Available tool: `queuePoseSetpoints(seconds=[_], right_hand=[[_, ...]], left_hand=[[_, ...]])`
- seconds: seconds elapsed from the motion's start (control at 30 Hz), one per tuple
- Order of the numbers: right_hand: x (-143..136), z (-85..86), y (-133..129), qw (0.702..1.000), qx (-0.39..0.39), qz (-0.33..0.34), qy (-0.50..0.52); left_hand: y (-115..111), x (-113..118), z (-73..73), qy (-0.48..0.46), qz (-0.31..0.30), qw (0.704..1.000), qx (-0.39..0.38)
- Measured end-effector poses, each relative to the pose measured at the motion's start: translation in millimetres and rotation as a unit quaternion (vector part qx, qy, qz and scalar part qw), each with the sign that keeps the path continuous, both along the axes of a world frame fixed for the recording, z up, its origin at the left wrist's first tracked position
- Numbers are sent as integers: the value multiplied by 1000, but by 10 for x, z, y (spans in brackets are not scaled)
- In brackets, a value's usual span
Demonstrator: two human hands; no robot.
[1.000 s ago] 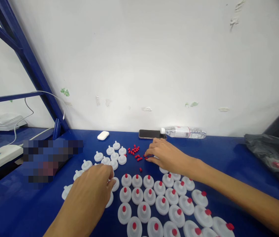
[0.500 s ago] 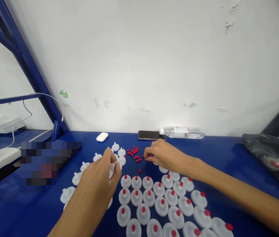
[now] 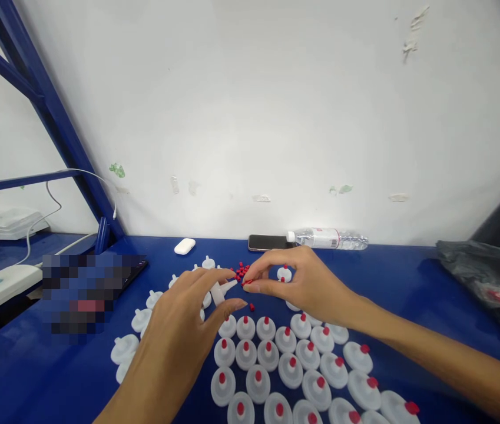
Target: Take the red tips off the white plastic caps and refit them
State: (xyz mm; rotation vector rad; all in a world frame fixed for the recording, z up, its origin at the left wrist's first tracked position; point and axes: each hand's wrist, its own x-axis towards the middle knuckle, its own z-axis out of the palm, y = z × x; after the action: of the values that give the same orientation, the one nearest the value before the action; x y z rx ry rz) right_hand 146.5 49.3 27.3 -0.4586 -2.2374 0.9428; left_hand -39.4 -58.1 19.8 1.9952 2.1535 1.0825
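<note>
My left hand (image 3: 183, 321) holds a translucent white nozzle cap (image 3: 218, 293) between thumb and fingers, its thin spout tilted up to the right. Just right of the spout tip, my right hand (image 3: 305, 282) pinches a small red tip cap (image 3: 247, 282) between thumb and index finger; the two parts look slightly apart. Behind the fingertips lies a pile of loose red tip caps (image 3: 241, 271), partly hidden by my right hand. One stray red tip cap (image 3: 252, 307) rests nearer me on the blue table (image 3: 377, 282).
Rows of nozzle caps with red tips (image 3: 246, 355) fill the front middle and right. Bare white nozzle caps (image 3: 125, 348) stand at left, partly behind my left arm. Along the wall lie a white case (image 3: 185, 246), a phone (image 3: 267, 242) and a water bottle (image 3: 329, 238).
My right hand has moved left from the red pile's right side, bringing a red tip cap to the spout. My left hand has turned the nozzle cap, spout toward the right hand.
</note>
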Motion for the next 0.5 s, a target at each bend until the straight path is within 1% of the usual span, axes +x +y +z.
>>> queuePoseSetpoints(seconds=[0.17, 0.23, 0.3, 0.37, 0.43, 0.5], right_hand=[[-25, -36, -43, 1000, -4, -9, 22], [-28, -28, -51, 1000, -22, -12, 18], [-26, -6, -56, 999, -47, -16, 16], [-21, 21, -62, 997, -71, -15, 21], [-18, 39, -70, 995, -92, -6, 29], [-18, 43, -83, 994, -102, -2, 41]], left_hand=[[-18, 35, 21, -43, -21, 999, 6], [-26, 43, 20, -55, -30, 998, 14], [-30, 53, 16, -88, -31, 995, 18], [-32, 64, 14, -163, -20, 986, 16], [-32, 79, 20, -259, -6, 966, 16], [-35, 97, 34, -336, 2, 942, 11]])
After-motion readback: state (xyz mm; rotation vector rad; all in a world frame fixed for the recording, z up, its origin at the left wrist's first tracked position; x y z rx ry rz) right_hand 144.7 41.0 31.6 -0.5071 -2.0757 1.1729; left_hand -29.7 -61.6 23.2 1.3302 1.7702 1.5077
